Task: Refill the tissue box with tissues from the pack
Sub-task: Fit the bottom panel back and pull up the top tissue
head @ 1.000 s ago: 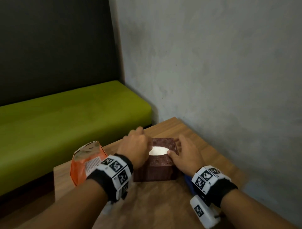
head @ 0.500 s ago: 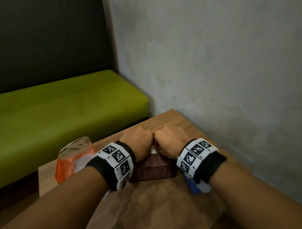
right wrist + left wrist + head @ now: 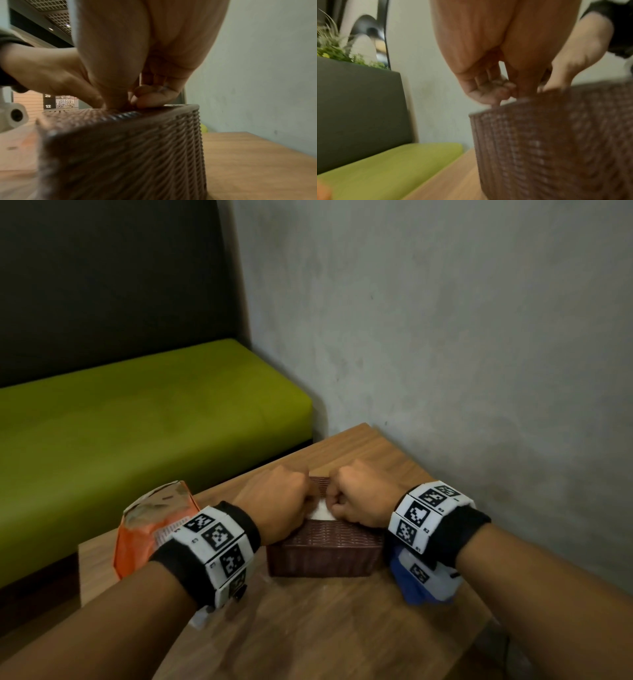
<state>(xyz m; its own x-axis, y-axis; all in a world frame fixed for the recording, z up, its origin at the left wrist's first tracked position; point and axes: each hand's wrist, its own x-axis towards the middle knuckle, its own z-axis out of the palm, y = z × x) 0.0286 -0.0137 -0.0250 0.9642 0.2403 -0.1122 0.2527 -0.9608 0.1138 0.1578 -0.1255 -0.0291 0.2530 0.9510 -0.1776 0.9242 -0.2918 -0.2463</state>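
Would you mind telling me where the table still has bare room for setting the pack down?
Bare wood lies on the table in front of the tissue box, between the forearms, and behind it toward the wall. It is crowded beside the box: the orange pack on its left, a blue thing on its right.

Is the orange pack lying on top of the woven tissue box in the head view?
No: the orange pack stands on the table to the left of the tissue box, behind the left wrist.
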